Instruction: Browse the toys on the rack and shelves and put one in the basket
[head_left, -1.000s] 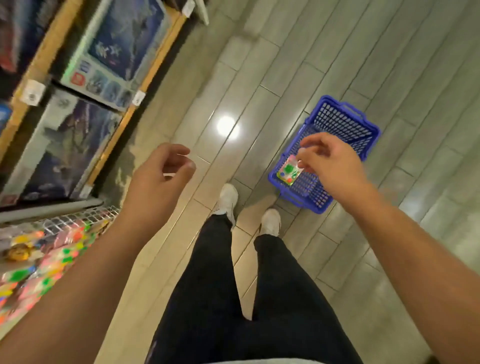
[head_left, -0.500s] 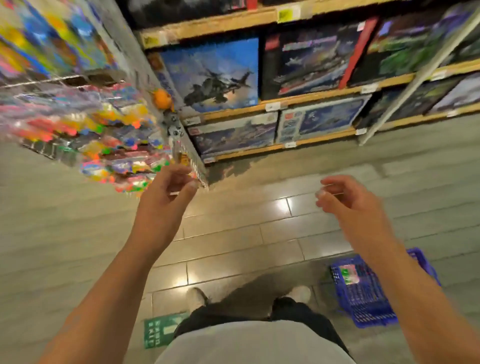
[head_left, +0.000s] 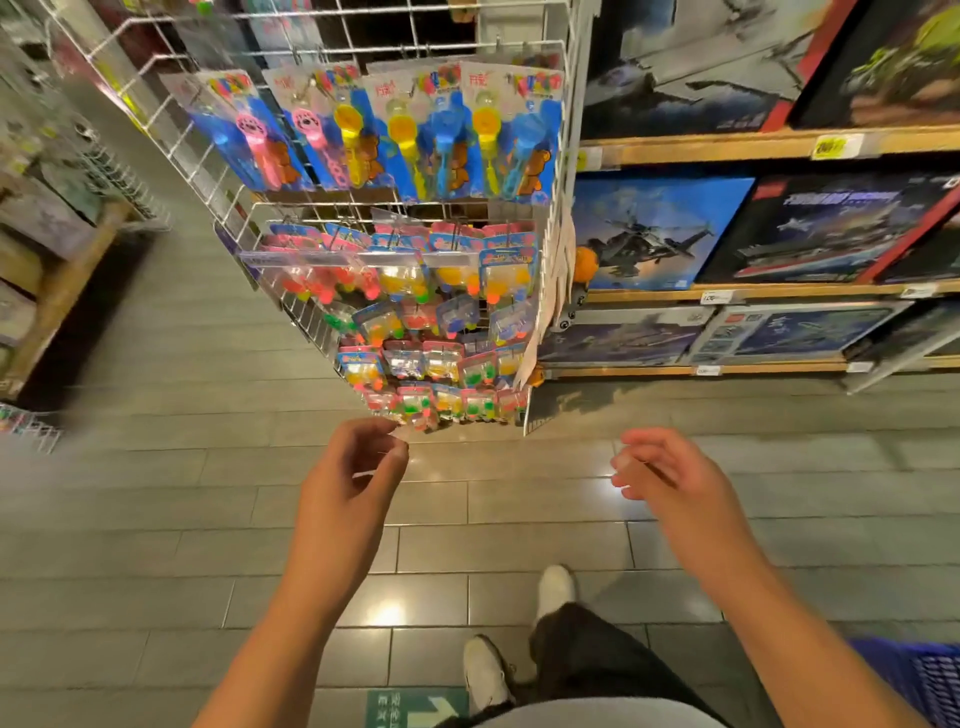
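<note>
**Empty hands, rack ahead**

My left hand (head_left: 353, 486) is empty, fingers loosely curled; my right hand (head_left: 662, 475) is empty too, half open. The blue basket (head_left: 930, 680) sits on the floor at my right, its contents out of sight. Ahead and slightly left stands the wire rack (head_left: 563, 218). Its lowest blister-pack toys (head_left: 447, 402) hang just beyond my left fingertips, so that hand is nearer.

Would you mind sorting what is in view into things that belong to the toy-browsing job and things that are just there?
Belongs to the job:
- wire rack of carded toys
- boxed sets on the wooden shelves
- blue basket, lower right
- left hand and right hand, both empty

Just there:
- green floor sign
- tiled floor
- white shoes
</note>
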